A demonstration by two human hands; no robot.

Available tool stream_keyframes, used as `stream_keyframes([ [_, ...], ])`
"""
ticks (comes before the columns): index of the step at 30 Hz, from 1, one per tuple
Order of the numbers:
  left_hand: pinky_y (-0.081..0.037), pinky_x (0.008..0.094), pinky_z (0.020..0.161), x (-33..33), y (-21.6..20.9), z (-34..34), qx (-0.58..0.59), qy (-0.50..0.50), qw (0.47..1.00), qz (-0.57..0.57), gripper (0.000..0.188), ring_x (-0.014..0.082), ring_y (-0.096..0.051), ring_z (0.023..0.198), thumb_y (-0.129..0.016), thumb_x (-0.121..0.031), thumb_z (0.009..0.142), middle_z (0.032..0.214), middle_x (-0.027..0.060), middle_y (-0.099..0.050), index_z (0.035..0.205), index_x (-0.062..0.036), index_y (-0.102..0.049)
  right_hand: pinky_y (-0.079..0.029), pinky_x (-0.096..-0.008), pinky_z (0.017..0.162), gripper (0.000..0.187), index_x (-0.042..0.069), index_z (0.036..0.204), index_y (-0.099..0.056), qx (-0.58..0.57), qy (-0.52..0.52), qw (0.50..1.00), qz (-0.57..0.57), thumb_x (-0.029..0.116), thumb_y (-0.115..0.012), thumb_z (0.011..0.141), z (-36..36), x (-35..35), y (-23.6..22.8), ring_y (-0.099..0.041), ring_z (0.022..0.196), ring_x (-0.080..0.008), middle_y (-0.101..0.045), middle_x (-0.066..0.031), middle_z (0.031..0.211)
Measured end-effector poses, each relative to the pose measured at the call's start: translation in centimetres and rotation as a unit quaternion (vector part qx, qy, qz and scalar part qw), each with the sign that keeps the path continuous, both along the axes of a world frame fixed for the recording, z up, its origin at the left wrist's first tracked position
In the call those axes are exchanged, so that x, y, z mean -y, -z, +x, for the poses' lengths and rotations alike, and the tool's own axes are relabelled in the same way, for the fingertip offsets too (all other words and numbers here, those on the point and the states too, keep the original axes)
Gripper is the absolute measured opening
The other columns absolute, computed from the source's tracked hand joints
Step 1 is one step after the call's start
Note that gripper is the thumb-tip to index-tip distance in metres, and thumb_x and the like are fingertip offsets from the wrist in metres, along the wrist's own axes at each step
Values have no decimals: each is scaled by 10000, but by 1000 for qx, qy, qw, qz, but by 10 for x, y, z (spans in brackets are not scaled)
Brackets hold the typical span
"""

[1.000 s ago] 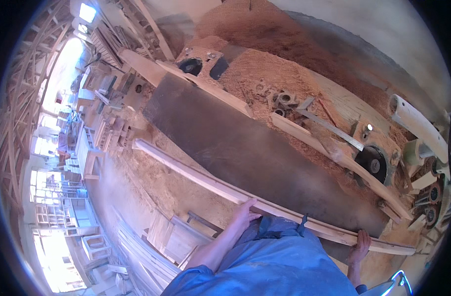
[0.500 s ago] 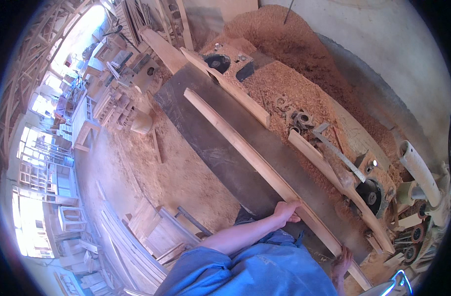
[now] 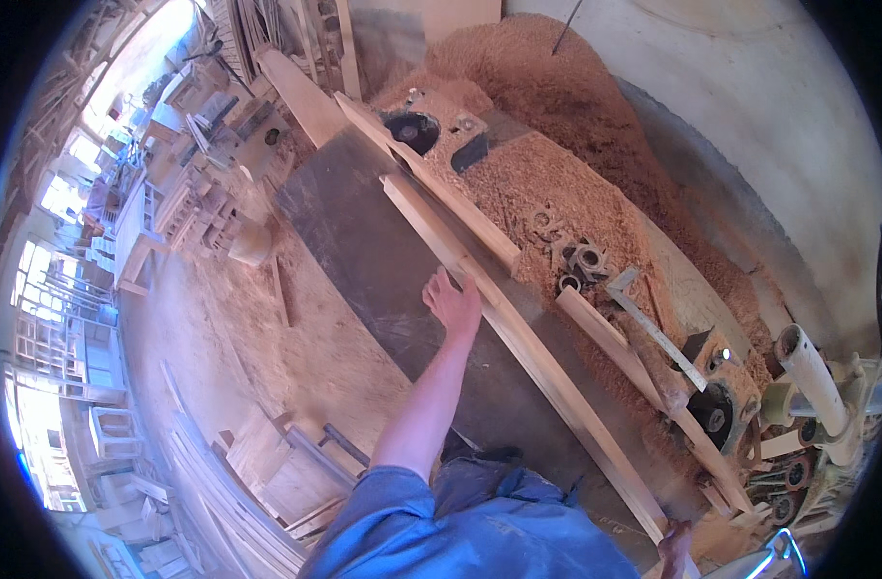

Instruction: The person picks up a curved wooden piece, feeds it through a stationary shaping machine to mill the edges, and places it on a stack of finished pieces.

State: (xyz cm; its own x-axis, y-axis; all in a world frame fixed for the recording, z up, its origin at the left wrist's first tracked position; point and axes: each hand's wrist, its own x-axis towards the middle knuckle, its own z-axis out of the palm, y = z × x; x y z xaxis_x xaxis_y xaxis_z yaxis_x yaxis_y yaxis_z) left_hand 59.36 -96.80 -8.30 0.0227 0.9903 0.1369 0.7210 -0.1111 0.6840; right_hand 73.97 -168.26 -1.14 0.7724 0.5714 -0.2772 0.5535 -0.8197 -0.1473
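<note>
Blue cloth covers the person's body: a shirt (image 3: 479, 531) at the lower edge, close to a dark, scratched tabletop (image 3: 339, 227). On that tabletop lies a long wooden strip (image 3: 542, 372), slanting from the lower right up toward the upper left. The right hand (image 3: 674, 545) is at the strip's near end, in shadow; I cannot tell how its fingers sit. Farther along, the left hand (image 3: 453, 304) touches the strip with its fingers bent and a little parted; whether they pinch the wood I cannot tell.

Beyond the strip, two boards stand in the way along the far side: a right-hand board (image 3: 605, 338), set apart from it, and a left-hand board (image 3: 450, 198), just beside its far end. Between and behind them is a litter of wood chips, with metal rings (image 3: 586, 261) and a metal square (image 3: 663, 333) lying among it. A dark round opening (image 3: 713, 417) sits behind the right-hand board, near a pale pipe (image 3: 810, 372); another round opening (image 3: 410, 130) lies behind the left-hand one.

On the floor to the left are a bucket-like tub (image 3: 251, 243) and piled wood pieces (image 3: 199, 207). Farthest off, a big sawdust heap (image 3: 557, 96) rises against a pale wall (image 3: 750, 77).
</note>
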Motion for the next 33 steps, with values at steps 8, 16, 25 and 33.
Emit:
stream_keyframes([
  [8, -147, 536, 1200, -70, 50, 22, -33, -38, 998, -49, 534, 439, -216, 1458, -445, -358, 988, 1544, 177, -369, 1474, -139, -413, -467, -498, 913, 469, 7, 1081, -654, -13, 135, 985, -104, -41, -508, 638, 23, 79, 19, -547, 1067, -439, -633, -255, 1036],
  [16, -123, 565, 1199, -98, 40, 38, -28, -109, 991, -67, 663, 378, -157, 1498, -502, -311, 985, 1579, 174, -309, 1520, -8, -256, -376, -531, 1059, 712, -54, 1282, -501, 38, 70, 993, -86, -11, -602, 579, -22, -12, 11, -508, 1151, -473, -556, -278, 1225],
  [25, -137, 491, 1213, -125, 33, 57, -41, -111, 991, -60, 616, 317, -204, 1497, -469, -285, 994, 1550, 214, -338, 1503, 3, -274, -415, -572, 942, 332, -52, 1032, -531, -8, 114, 989, -90, 47, -626, 730, 12, -16, 35, -491, 1093, -498, -535, -287, 1068],
  [33, -132, 521, 1213, -137, 18, 71, -47, -99, 991, -80, 778, 348, -165, 1500, -587, -372, 934, 1545, 217, -320, 1473, 56, -222, -422, -504, 1014, 447, -43, 1129, -561, 69, 65, 990, -108, 20, -646, 694, 37, -24, 44, -484, 1173, -477, -550, -276, 1193],
])
